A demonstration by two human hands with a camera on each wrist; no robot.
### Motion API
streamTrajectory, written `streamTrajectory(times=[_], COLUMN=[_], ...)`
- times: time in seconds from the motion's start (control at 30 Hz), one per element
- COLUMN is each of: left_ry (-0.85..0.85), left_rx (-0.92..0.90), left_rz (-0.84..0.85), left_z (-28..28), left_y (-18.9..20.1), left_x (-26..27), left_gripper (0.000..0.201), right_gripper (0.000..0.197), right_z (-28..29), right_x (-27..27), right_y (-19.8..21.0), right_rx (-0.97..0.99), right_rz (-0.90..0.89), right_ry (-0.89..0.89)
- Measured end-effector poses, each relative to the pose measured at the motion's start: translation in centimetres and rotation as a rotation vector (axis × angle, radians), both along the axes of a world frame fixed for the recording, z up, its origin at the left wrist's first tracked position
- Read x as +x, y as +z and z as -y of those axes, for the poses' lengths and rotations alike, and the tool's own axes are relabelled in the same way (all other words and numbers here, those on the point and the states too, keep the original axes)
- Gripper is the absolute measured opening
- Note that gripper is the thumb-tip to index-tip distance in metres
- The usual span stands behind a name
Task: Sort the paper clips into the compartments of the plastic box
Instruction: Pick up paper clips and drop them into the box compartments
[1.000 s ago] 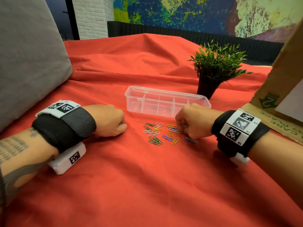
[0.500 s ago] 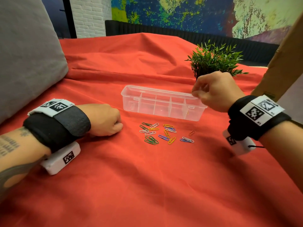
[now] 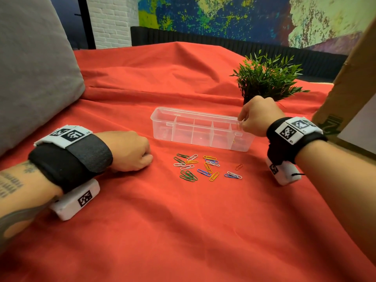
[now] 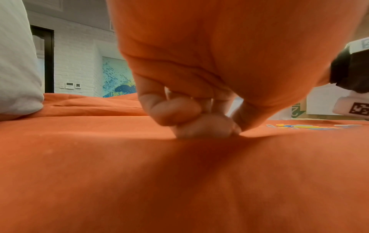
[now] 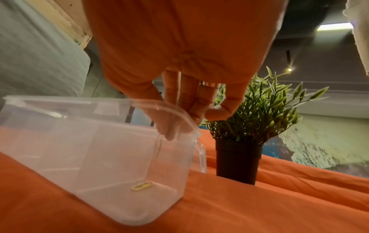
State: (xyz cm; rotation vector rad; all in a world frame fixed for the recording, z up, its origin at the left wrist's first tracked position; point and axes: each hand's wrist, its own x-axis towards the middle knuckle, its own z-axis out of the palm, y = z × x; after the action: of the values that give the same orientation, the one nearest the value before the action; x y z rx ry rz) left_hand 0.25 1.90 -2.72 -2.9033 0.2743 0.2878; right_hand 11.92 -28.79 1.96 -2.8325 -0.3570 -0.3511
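A clear plastic box [image 3: 193,116] with several compartments lies across the red cloth. My right hand [image 3: 242,124] hangs over its right end, fingers [image 5: 180,108] pointing down past the rim and holding nothing that I can see. One yellow paper clip [image 5: 142,186] lies on the floor of that end compartment of the box [image 5: 89,149]. Several coloured paper clips [image 3: 203,167] are scattered on the cloth in front of the box. My left hand [image 3: 149,157] rests on the cloth left of the clips as a fist, its fingers [image 4: 175,110] curled in on nothing.
A small potted plant [image 3: 266,80] stands just behind the box's right end, close to my right hand. A cardboard box [image 3: 345,94] leans at the far right. A grey cushion [image 3: 30,68] fills the left. Red cloth [image 3: 183,231] stretches bare toward me.
My right hand lifted from the clip pile, moved to the box's right end and lowered to its rim; a yellow clip now lies in that compartment. The left hand stayed put.
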Motion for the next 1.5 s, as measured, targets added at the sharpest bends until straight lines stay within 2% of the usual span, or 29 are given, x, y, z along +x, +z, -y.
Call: streamTrajectory(times=[0.07,0.23,0.33,0.5,0.6,0.7,0.87,1.1,1.27,1.4,1.5], left_ry=[-0.001,-0.006,-0.020,-0.014,-0.012,-0.003,0.005,0.001,-0.005,-0.001,0.002], left_rx=[0.000,0.004,0.010,0.011,0.006,0.004,-0.004,-0.013,-0.018,-0.014,-0.014], left_rz=[0.002,-0.006,0.005,0.001,-0.002,-0.009,-0.014,-0.020,0.004,0.007,0.004], left_z=[-0.1,-0.2,0.0,0.0,0.0,0.0,0.1,-0.2,-0.1,0.0,0.0], left_y=[-0.1,-0.1,0.0,0.0,0.0,0.0,0.0,-0.3,-0.3,-0.2,-0.1], left_x=[0.0,0.1,0.0,0.0,0.0,0.0,0.0,0.3,0.2,0.1,0.1], left_gripper=[0.047,0.047,0.046,0.046,0.046,0.046,0.047,0.048,0.047,0.046,0.047], right_gripper=[0.020,0.014,0.012,0.014,0.018,0.024,0.029,0.019,0.011,0.016,0.011], right_z=[0.0,-0.3,-1.1,-3.4,-4.5,-5.0,-5.9,-6.1,-5.1,-4.8,-4.6], right_x=[-0.1,-1.5,-3.7,-7.6,-8.0,-7.7,-7.1,-6.8,-5.9,-6.1,-6.1], right_y=[0.0,1.1,1.6,0.2,-0.9,-1.6,-2.4,-2.6,-2.4,-2.1,-1.9], right_rx=[-0.007,0.127,0.114,-0.092,-0.267,-0.310,-0.386,-0.359,-0.252,-0.187,-0.164], right_rz=[0.024,0.166,0.209,0.054,-0.073,-0.194,-0.229,-0.271,-0.208,-0.172,-0.193], right_ry=[-0.016,0.085,0.213,0.428,0.440,0.419,0.398,0.408,0.419,0.459,0.475])
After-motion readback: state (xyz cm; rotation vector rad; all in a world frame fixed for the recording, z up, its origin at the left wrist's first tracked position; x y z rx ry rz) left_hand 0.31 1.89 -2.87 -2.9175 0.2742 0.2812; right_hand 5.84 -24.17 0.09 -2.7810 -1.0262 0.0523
